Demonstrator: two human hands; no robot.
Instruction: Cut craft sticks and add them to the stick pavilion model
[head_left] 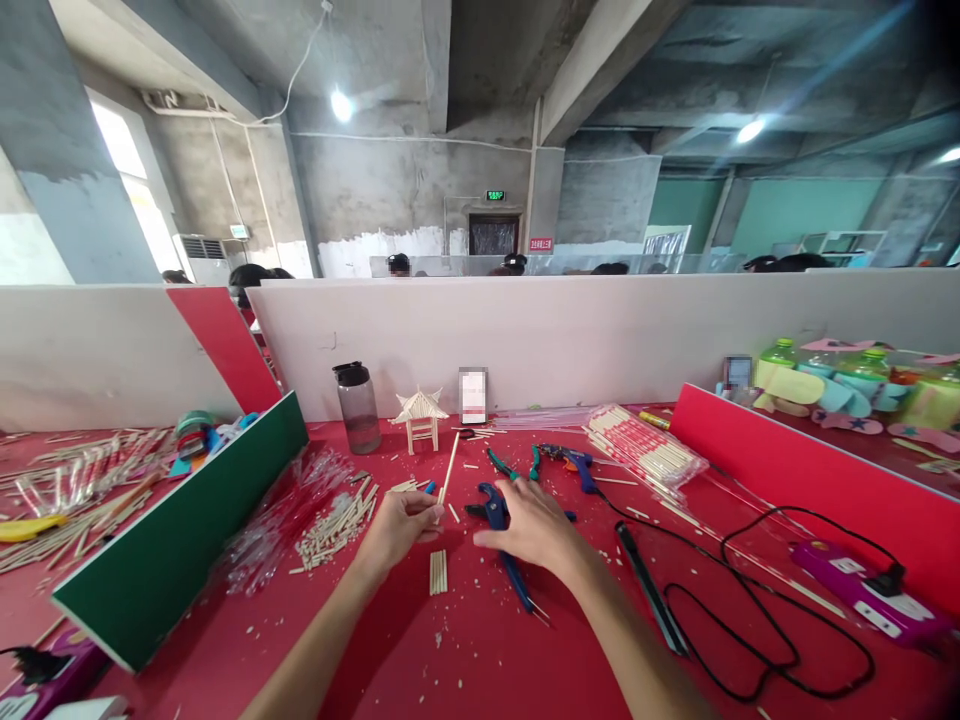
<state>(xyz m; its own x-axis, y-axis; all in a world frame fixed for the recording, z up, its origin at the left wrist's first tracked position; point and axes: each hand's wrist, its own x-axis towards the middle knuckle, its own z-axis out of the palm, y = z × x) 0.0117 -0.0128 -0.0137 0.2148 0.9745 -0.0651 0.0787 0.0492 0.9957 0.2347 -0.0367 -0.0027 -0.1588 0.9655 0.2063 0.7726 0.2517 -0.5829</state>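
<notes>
My left hand is closed, its fingertips pinching a thin wooden stick that slants upward. My right hand hovers with fingers spread over a dark blue cutter; whether it touches the tool I cannot tell. Below my left hand, several short cut sticks lie side by side. A small pavilion model made of sticks stands farther back. Left of my left hand is a pile of short sticks. Green-handled pliers lie just beyond my right hand.
A dark bottle and a phone stand near the pale partition. To the right are a blue glue gun, packed sticks, a black box-cutter-like tool, cables and a purple power strip. A green board borders the left.
</notes>
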